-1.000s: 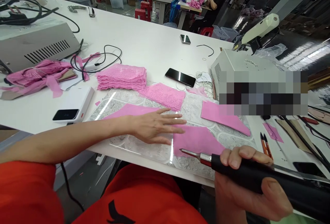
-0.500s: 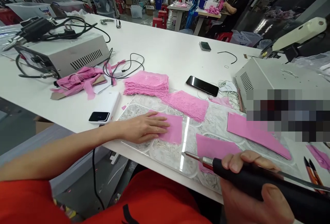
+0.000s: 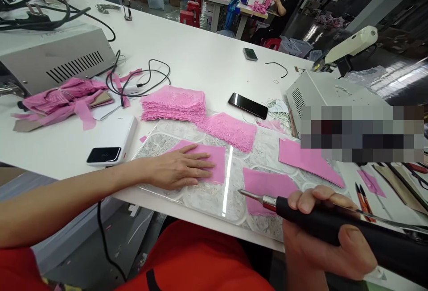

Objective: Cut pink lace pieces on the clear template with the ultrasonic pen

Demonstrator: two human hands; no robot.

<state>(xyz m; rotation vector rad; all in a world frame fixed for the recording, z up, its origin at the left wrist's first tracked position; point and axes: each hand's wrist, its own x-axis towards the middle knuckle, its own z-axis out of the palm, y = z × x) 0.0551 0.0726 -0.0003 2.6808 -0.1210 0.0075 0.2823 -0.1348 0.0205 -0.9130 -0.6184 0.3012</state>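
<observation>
My left hand (image 3: pixel 182 167) lies flat with spread fingers on a thin pink fabric piece (image 3: pixel 218 159), covering part of it. Beneath is a clear sheet (image 3: pixel 210 197) with a grey marbled look on the table. In my right hand (image 3: pixel 321 224) is a black-handled tool (image 3: pixel 309 217) with a pointed metal tip, fingers wrapped round its grip. The tip points left, in front of a second pink fabric piece (image 3: pixel 267 186); whether it touches anything I cannot tell. Farther back sit a stack of pink lace pieces (image 3: pixel 174 103) and more lace (image 3: pixel 230 130) beside it.
Another pink piece (image 3: pixel 307 161) lies to the right. A phone (image 3: pixel 248 105), a white power bank (image 3: pixel 115 141) and a looped cable (image 3: pixel 145 83) rest on the table. Grey metal boxes (image 3: pixel 63 54) stand at both sides. A person (image 3: pixel 284 10) sits at a sewing machine beyond.
My view has turned right, so the table's things appear farther left. My left hand's fingers are a little more spread on the fabric. The tool stays in my right hand.
</observation>
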